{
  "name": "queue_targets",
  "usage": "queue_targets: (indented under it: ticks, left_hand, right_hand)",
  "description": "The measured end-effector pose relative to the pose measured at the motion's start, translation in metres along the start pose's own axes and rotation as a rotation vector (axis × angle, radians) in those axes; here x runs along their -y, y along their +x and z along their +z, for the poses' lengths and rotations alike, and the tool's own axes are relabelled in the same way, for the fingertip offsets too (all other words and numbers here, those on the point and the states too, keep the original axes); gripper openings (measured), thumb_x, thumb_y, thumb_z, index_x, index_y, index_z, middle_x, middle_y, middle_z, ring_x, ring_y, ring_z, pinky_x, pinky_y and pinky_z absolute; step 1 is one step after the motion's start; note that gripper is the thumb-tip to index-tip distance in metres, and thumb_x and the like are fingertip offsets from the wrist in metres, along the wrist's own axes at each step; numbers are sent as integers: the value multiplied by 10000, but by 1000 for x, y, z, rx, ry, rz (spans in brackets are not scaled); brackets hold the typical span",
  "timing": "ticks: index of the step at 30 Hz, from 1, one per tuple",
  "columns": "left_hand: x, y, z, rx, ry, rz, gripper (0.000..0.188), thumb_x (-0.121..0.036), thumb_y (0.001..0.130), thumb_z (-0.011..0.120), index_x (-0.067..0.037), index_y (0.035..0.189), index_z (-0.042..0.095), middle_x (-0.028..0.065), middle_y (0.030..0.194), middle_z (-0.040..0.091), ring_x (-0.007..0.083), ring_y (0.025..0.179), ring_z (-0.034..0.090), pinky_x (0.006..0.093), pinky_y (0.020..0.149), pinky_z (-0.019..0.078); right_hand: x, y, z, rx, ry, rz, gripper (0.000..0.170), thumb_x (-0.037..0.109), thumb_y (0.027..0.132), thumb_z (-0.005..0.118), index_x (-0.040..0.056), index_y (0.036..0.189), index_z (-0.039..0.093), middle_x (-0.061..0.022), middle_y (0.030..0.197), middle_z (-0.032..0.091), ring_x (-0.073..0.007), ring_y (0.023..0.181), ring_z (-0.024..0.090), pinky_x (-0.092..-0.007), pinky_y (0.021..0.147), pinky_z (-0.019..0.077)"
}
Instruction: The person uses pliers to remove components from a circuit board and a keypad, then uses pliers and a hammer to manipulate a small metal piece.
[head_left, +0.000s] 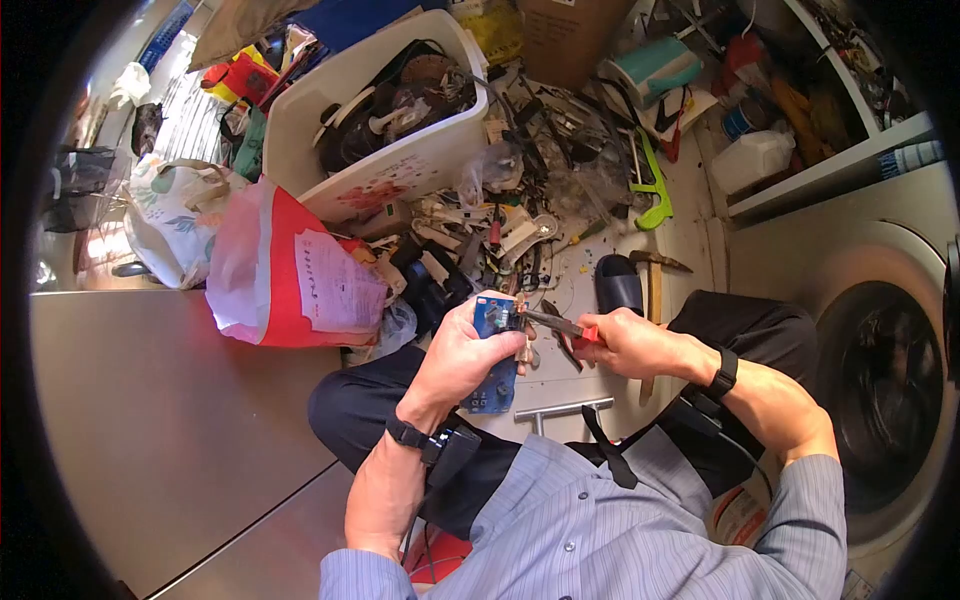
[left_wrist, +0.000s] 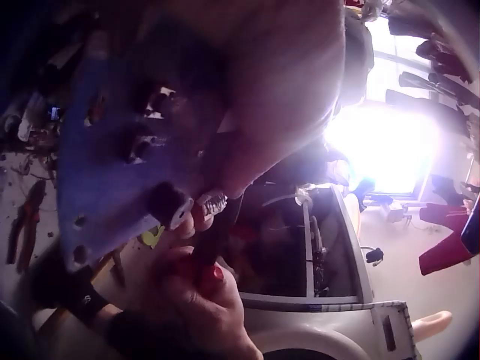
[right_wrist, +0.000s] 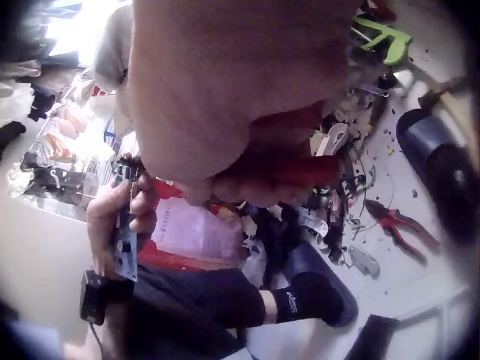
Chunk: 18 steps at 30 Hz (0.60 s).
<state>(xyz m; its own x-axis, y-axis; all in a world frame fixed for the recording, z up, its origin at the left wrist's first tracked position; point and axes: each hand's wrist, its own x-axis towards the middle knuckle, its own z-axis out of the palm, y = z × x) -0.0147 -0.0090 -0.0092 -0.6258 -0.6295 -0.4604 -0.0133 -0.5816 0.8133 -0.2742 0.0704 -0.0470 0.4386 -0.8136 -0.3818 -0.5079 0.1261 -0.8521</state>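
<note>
"Hands?"
"Left hand (head_left: 458,345) is gripping the blue circuit board (head_left: 492,378); right hand (head_left: 640,343) is clutching red-handled pliers (head_left: 553,322) at its far end, over the floor (head_left: 545,382), well inside the washing machine (head_left: 800,270) edge."
"Risk?"
"Pliers slipping, maybe jabbing left hand; nothing's bracing the board."
"Look?"
"Flat, showing dark components (left_wrist: 169,202), corner holes."

a home, in a cluttered utility corner

a front-loading washing machine (head_left: 880,375) shows a household space. packed shelves (head_left: 825,165) stand just beside the washing machine; left of it, a hammer (head_left: 654,292) and a slipper (head_left: 618,287) lie on the floor (head_left: 555,388), with a filled white tub (head_left: 430,168) farther left.
</note>
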Motion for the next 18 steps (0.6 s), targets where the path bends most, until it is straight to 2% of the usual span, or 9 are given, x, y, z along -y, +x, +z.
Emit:
queue_targets:
  ticks: [1,2,4,5,7,10,14,16,18]
  left_hand:
    - [-1,-1,0,1,1,2,265,0,907,690,-17,1148,580,95,971,720,171,810,723,332,685,602]
    - [-2,-2,1,1,3,-14,275,1,904,691,-16,1157,583,100,980,723,177,813,726,333,688,604]
    - [-3,-4,0,1,5,-29,285,2,901,692,-15,1165,586,105,988,725,184,816,729,334,690,605]
    - [-2,-5,0,20,-16,-28,282,-10,904,697,-13,1165,591,108,995,726,188,817,730,335,696,606]
    - [1,-4,-1,38,-34,-15,279,-22,907,702,-11,1165,595,111,1001,728,192,817,732,335,701,608]
    - [7,-7,-2,61,-92,8,373,-160,878,812,-19,1163,616,132,995,736,218,819,737,357,699,622]
    - [0,-11,3,47,-104,39,379,-172,886,811,-19,1177,622,126,989,737,211,810,737,357,701,623]
    - [-7,-14,8,64,-335,28,366,-185,902,801,-22,1182,631,121,983,737,203,802,738,350,691,625]
    - [-2,-10,8,41,-288,30,364,-187,908,796,-28,1191,631,118,987,735,200,797,739,346,686,627]
  right_hand:
    - [-2,-1,2,-1,42,-9,199,191,976,691,8,964,614,-188,742,664,-336,660,652,-433,652,503]
    - [-3,-3,2,-2,41,-9,199,191,976,691,8,964,614,-188,742,664,-336,660,652,-433,652,503]
    - [-2,-4,4,30,92,-35,201,188,982,682,8,953,598,-115,672,616,-234,605,566,-398,641,484]
    - [-1,-6,3,30,89,-38,201,188,982,682,8,953,598,-115,672,616,-234,605,566,-398,641,484]
    - [6,-8,0,122,178,44,209,195,993,670,16,934,579,-51,637,557,-157,597,490,-361,617,454]
    - [11,-13,3,171,261,135,203,192,1005,650,28,918,569,-14,641,538,-114,593,480,-331,590,426]
    - [15,-11,6,200,386,127,182,188,1019,629,45,918,578,4,640,532,-88,593,488,-302,567,415]
    - [36,-8,1,211,586,108,101,133,1028,621,37,1004,600,14,700,555,-77,590,503,-271,550,422]
    - [32,1,5,172,595,85,94,129,1028,621,38,1016,599,12,699,556,-79,584,511,-269,551,428]
